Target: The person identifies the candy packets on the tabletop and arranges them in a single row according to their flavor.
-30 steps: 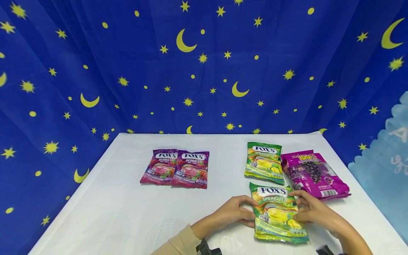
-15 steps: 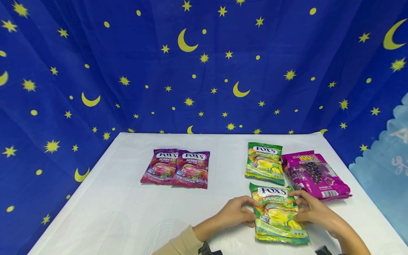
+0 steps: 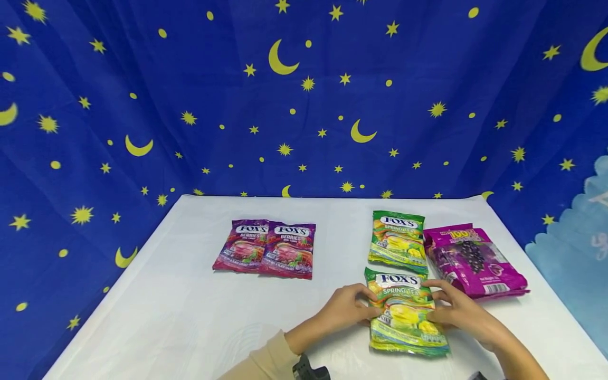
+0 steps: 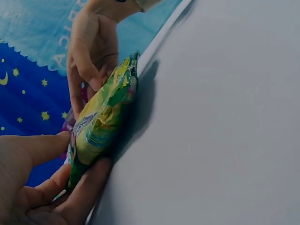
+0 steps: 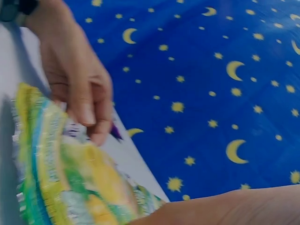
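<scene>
A green and yellow Fox's Spring Tea candy bag [image 3: 404, 316] lies face up near the front right of the table. My left hand [image 3: 345, 309] grips its left edge, thumb on the front and fingers curled at the side. On the opposite edge, my right hand [image 3: 463, 314] pinches the bag, its thumb over the printed front. In the left wrist view the candy bag [image 4: 103, 117] stands tilted between both hands, with a shadow on the white surface beside it. The right wrist view has the same candy bag [image 5: 89, 183] close up, part of it cut off.
Just behind lies a second Spring Tea candy bag [image 3: 398, 240]. Purple grape candy bags [image 3: 475, 261] overlap at the right. Two purple Fox's Berries bags [image 3: 287, 250] lie overlapping at the left back of the white table [image 3: 180, 306]. A blue starry curtain [image 3: 228, 105] rises behind.
Both hands have shifted slightly left and back with the held candy bag, bringing its top edge against the bag behind. The whole view has tilted a little; the other bags stay put.
</scene>
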### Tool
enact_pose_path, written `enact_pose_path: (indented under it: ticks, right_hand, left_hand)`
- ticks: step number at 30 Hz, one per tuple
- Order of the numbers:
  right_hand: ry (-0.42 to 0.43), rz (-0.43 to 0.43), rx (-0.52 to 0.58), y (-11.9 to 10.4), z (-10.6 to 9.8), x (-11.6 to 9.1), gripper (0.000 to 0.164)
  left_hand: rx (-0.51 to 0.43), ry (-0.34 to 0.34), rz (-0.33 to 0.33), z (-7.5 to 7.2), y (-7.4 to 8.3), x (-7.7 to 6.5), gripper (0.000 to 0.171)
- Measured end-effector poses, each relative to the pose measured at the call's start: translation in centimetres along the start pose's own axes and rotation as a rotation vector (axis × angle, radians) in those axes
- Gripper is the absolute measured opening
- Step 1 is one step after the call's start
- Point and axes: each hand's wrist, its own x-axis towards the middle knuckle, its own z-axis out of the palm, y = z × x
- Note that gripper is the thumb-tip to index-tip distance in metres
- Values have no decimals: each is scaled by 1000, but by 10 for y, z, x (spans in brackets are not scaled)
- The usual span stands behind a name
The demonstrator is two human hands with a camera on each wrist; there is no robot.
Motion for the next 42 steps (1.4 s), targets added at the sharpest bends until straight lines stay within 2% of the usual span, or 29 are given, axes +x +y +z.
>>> enact_pose_path:
  ticks: [3,8,20,30,42]
  right_hand:
    - [42,-1,-12,-4,7,3,67]
    - [80,-6,-22,-13,18,11,67]
    - [97,-52,-18,-27,30,30,68]
    - [90,-133,-11,-40,41,44,67]
    - [146,-219,-11,-46,54,51,65]
  left_hand:
    - [87,8,11,-7,1,2,20]
    - [153,9,36,-16,2,5,22]
    - [153,58,45,-38,8,8,22]
    - [160,102,65,-58,11,8,22]
    - [207,111,74,-75,9,9,22]
